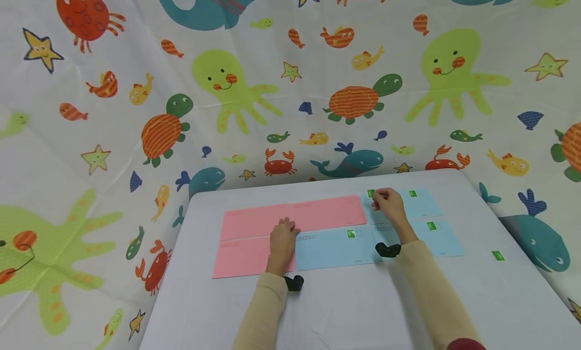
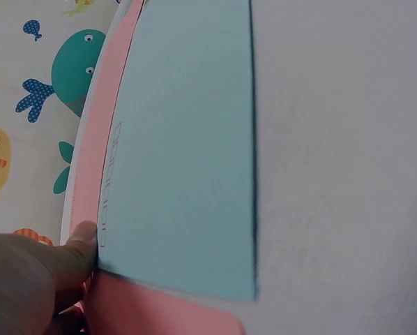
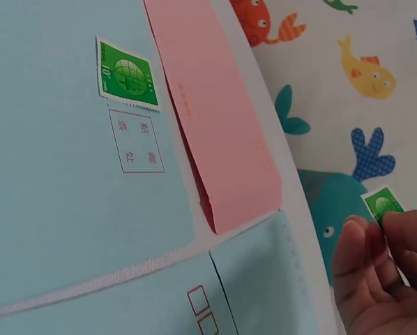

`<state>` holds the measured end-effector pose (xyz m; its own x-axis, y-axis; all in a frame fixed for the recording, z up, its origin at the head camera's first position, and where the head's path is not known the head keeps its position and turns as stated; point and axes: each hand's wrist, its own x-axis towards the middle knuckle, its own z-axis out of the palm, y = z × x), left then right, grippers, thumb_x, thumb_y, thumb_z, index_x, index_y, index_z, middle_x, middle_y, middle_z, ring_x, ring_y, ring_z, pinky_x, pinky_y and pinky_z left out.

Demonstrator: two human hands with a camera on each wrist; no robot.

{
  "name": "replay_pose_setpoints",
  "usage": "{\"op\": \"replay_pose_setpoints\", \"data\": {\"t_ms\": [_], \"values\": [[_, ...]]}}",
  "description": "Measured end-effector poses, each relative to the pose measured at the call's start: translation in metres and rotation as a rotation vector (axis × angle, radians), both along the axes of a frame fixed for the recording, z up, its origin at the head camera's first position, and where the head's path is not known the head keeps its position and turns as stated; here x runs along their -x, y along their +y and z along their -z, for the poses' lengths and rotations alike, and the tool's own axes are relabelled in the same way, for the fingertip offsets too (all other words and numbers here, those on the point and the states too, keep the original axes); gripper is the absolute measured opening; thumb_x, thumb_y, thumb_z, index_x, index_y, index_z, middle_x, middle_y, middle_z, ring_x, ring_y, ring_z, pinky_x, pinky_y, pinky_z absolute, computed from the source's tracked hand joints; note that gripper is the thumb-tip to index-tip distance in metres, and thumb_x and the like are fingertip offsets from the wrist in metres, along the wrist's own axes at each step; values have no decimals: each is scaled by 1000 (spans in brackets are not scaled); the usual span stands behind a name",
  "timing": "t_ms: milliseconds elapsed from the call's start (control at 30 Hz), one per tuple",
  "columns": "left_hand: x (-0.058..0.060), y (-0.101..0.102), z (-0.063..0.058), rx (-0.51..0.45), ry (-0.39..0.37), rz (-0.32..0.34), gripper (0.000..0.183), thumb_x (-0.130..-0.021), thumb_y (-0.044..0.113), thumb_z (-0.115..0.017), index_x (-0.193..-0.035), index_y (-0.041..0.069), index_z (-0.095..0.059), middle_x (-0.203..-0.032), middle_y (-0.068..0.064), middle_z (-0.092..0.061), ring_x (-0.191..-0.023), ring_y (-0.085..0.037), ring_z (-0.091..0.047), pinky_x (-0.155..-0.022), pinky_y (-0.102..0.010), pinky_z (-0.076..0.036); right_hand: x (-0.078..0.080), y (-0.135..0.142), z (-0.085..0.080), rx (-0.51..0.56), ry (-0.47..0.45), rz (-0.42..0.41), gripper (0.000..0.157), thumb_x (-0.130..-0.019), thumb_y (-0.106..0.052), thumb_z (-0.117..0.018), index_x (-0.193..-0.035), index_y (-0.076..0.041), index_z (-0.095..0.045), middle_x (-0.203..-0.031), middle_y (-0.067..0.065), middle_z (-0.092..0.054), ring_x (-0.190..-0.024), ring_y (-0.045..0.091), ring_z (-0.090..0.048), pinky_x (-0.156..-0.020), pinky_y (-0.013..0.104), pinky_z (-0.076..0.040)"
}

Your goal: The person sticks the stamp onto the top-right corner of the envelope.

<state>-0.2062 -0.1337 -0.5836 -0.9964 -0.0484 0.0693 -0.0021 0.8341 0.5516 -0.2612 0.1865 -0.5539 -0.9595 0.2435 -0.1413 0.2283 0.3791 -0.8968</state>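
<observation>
My right hand (image 1: 390, 206) pinches a small green stamp (image 3: 381, 204) between thumb and fingers, over the far blue envelopes. Low over the pink envelopes, my left hand (image 1: 282, 239) rests with its fingers loosely bent. In the left wrist view its thumb (image 2: 84, 241) touches a pink edge at the corner of the near blue envelope (image 2: 180, 174). That envelope bears a green stamp (image 1: 351, 233) at its upper right, just above the printed square in the right wrist view. Pink envelopes (image 1: 249, 223) lie at the left and blue ones at the right, edge to edge.
Two more stamps, one far (image 1: 412, 193) and one nearer (image 1: 431, 225), lie on the right-hand blue envelopes. Another stamp (image 1: 498, 255) lies on the white tabletop (image 1: 336, 309) at the right. A sea-animal cloth (image 1: 299, 93) hangs behind the table's far edge.
</observation>
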Motion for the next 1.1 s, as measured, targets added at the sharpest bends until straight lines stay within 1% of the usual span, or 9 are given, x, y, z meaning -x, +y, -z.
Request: {"op": "replay_pose_setpoints", "data": {"t_ms": [67, 267, 300, 367, 533, 600, 733, 933, 1100], "values": [[0, 0, 1, -1, -5, -5, 37, -95, 22, -68, -128, 4, -68, -137, -18, -63, -121, -37, -63, -105, -48, -52, 3, -6, 1, -17, 0, -10, 38, -105, -26, -51, -131, 2, -54, -111, 19, -63, -78, 15, -64, -84, 35, -61], [0, 1, 2, 3, -3, -6, 38, -94, 22, -69, -127, 3, -68, -125, -17, -67, -107, -33, -66, -98, -44, -56, 8, -20, 4, -71, 0, -45, 35, -104, -22, -53, -127, 3, -57, -110, 21, -64, -83, 21, -66, -80, 33, -61], [0, 0, 2, 4, -3, -5, 38, -94, 22, -70, -127, 3, -68, -125, -17, -67, -106, -33, -66, -98, -44, -56, 9, -22, 4, -77, -5, -49, 34, -104, -22, -53, -127, 3, -57, -110, 21, -64, -84, 22, -67, -78, 31, -61], [0, 0, 2, 5, -5, -3, 38, -94, 22, -69, -127, 3, -68, -126, -17, -67, -108, -34, -66, -98, -45, -56, 11, -27, 3, -91, -9, -57, 34, -103, -21, -54, -126, 4, -58, -110, 22, -65, -86, 24, -68, -76, 28, -60], [0, -1, 1, -12, -14, -1, 38, -95, 22, -67, -129, 4, -67, -139, -19, -62, -125, -37, -61, -106, -48, -51, 16, -37, 4, -136, -10, -72, 32, -102, -20, -54, -121, 4, -61, -105, 22, -67, -86, 24, -68, -68, 20, -54], [0, -1, 2, -20, -20, -3, 39, -95, 22, -68, -130, 4, -66, -144, -19, -58, -132, -38, -56, -109, -49, -48, 18, -41, 6, -142, -16, -80, 31, -102, -20, -54, -120, 4, -61, -103, 21, -68, -84, 22, -68, -67, 20, -52], [0, -1, 2, -20, -29, 1, 40, -95, 22, -67, -132, 5, -65, -147, -18, -54, -139, -37, -50, -112, -49, -44, 21, -46, 11, -132, -20, -101, 30, -102, -19, -55, -119, 4, -61, -99, 21, -70, -80, 20, -67, -65, 20, -52], [1, -3, 4, -23, -21, -2, 40, -95, 22, -68, -131, 5, -66, -146, -18, -55, -138, -37, -51, -111, -49, -45, 21, -55, 18, -120, -4, -131, 29, -101, -17, -55, -120, 5, -61, -98, 20, -68, -76, 17, -64, -63, 21, -52], [1, -2, 4, -26, -19, 5, 39, -95, 21, -68, -130, 4, -66, -146, -18, -56, -138, -36, -52, -111, -48, -46, 20, -60, 21, -149, 15, -123, 28, -101, -17, -54, -120, 3, -60, -101, 20, -66, -78, 21, -61, -66, 25, -50]]}}
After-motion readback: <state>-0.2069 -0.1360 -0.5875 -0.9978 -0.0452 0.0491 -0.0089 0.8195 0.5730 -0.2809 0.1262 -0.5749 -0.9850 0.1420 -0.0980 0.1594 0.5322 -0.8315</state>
